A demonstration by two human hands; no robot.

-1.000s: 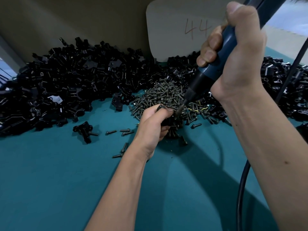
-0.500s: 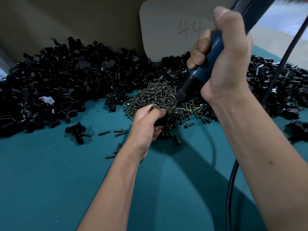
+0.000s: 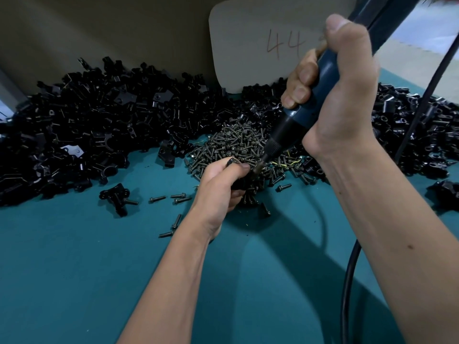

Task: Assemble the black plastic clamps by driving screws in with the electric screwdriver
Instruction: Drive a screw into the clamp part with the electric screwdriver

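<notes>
Fingers (image 3: 301,90) of the right hand (image 3: 340,95) are wrapped tight round the blue barrel of the electric screwdriver (image 3: 295,120), which slants down and to the left so that its bit meets the clamp (image 3: 242,181) held in the left hand (image 3: 218,189). That hand's fingers curl round the small black piece, thumb pressed along its top, just above the near edge of the screw pile.

Spread beneath is the teal table (image 3: 74,281). Along its far edge runs a long heap of black clamp parts (image 3: 87,135), reaching from the left side across to the right side behind the right wrist. A pale card (image 3: 248,45) marked 44 stands upright against the wall at the far edge, behind the heap. The screwdriver's black cable (image 3: 347,281) hangs down past the right forearm toward the near edge.

The screw pile (image 3: 236,145) sits in a gap in the heap, near the middle of the table. One assembled clamp (image 3: 116,197) lies alone on the bare surface left of the left hand, and a few loose screws (image 3: 178,198) are scattered between it and the left wrist.
</notes>
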